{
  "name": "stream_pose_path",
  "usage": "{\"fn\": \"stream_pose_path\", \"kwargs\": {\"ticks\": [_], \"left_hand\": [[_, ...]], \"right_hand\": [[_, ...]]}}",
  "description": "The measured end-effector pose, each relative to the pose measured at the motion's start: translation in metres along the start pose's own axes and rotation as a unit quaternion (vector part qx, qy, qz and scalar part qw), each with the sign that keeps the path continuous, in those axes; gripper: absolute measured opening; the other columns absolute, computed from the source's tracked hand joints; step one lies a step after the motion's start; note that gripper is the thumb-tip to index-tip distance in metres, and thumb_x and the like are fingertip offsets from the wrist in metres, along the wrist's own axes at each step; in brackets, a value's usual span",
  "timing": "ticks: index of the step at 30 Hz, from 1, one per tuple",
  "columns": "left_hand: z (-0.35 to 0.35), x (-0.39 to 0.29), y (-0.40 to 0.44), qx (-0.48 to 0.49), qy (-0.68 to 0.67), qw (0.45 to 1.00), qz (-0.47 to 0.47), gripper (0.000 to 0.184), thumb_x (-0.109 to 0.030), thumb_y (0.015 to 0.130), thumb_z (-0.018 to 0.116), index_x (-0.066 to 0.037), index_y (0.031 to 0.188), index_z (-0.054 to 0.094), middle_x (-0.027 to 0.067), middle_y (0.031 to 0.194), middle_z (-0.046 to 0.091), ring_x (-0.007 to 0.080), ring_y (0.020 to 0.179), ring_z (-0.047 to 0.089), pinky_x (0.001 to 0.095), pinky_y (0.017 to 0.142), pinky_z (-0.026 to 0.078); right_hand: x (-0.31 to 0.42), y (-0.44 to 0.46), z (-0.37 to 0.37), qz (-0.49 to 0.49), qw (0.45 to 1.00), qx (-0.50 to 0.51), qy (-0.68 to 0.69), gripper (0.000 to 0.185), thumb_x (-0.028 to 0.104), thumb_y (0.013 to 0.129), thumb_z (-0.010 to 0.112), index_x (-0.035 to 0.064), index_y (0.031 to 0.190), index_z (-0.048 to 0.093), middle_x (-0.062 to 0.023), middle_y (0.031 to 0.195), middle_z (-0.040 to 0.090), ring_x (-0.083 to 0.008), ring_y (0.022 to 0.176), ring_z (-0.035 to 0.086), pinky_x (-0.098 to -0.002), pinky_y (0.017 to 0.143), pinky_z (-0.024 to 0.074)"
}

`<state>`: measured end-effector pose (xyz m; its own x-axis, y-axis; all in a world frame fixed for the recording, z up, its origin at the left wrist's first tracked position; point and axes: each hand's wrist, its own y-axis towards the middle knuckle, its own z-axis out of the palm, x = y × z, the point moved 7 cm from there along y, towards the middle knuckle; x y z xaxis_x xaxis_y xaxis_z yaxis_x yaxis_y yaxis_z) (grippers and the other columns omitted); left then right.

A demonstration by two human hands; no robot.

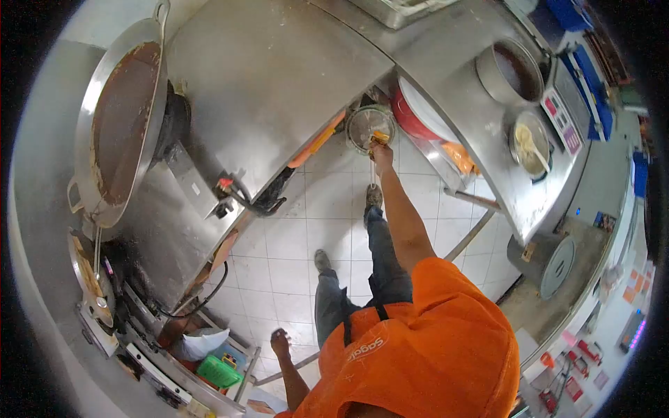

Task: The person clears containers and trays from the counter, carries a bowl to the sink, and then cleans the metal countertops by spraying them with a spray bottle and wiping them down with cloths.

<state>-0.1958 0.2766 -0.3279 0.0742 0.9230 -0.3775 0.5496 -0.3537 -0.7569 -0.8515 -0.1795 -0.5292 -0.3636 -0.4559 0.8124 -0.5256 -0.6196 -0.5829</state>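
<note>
My right hand (pixel 380 155) is stretched forward below the counter edges, closed on a small yellow-brown item (pixel 379 136). It is over the near side of a round, clear-looking container (pixel 362 127) that stands low in the gap between two steel counters. Too little detail shows to name the item. Beneath that hand hangs a thin pale string or cord (pixel 372 174). My left hand (pixel 280 343) is low at my side, over the tiled floor, with its fingers partly curled; whether it holds anything is unclear.
A large pan of brown sauce (pixel 125 125) stands at left beside a steel counter (pixel 272 76). On the right counter (pixel 453 63) are a pot (pixel 496 75), a scale (pixel 563 115) and a bowl with a spoon (pixel 526 143). A red tub (pixel 408 115) sits below; a lidded pot (pixel 557 268) is at right.
</note>
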Motion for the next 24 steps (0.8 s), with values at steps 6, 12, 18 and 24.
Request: {"fn": "stream_pose_path", "kwargs": {"ticks": [6,12,18,24], "left_hand": [[0.065,0.066,-0.057,0.119,-0.127,0.985,-0.004,0.031,-0.026,0.085,0.067,-0.009,0.111,0.062,0.0156,0.098,0.066,0.0233,0.059,0.06,0.0341,0.044,0.051],[0.146,0.013,-0.067,0.16,0.063,0.985,-0.018,0.028,-0.025,0.093,0.06,-0.013,0.118,0.059,0.0082,0.097,0.069,0.0181,0.074,0.066,0.0302,0.052,0.05],[0.168,-0.038,-0.023,0.237,-0.003,0.968,0.088,0.028,-0.024,0.093,0.062,-0.014,0.119,0.061,0.0059,0.093,0.069,0.0148,0.071,0.064,0.0269,0.052,0.048],[0.166,-0.106,-0.015,0.166,0.069,0.972,0.15,0.024,-0.021,0.094,0.059,-0.011,0.116,0.062,0.0043,0.093,0.068,0.0136,0.072,0.063,0.0264,0.056,0.047]], "right_hand": [[-0.034,0.114,-0.033,-0.187,0.966,-0.041,-0.174,0.051,0.022,0.086,0.07,0.0013,0.129,0.053,-0.0114,0.106,0.068,-0.0234,0.102,0.062,-0.0308,0.086,0.0487],[0.046,-0.043,-0.109,-0.071,0.986,0.143,-0.058,0.041,0.02,0.09,0.061,0.0087,0.129,0.056,-0.0093,0.106,0.069,-0.0171,0.089,0.067,-0.0277,0.075,0.0521],[0.124,-0.16,-0.282,-0.227,0.962,0.05,0.142,0.047,0.032,0.093,0.061,0.0065,0.131,0.05,-0.0136,0.112,0.065,-0.0232,0.093,0.068,-0.0338,0.078,0.0565],[0.2,-0.146,-0.452,-0.107,0.927,-0.275,0.233,0.037,0.019,0.098,0.043,-0.003,0.127,0.046,-0.019,0.112,0.06,-0.0307,0.091,0.066,-0.0385,0.08,0.058]]}}
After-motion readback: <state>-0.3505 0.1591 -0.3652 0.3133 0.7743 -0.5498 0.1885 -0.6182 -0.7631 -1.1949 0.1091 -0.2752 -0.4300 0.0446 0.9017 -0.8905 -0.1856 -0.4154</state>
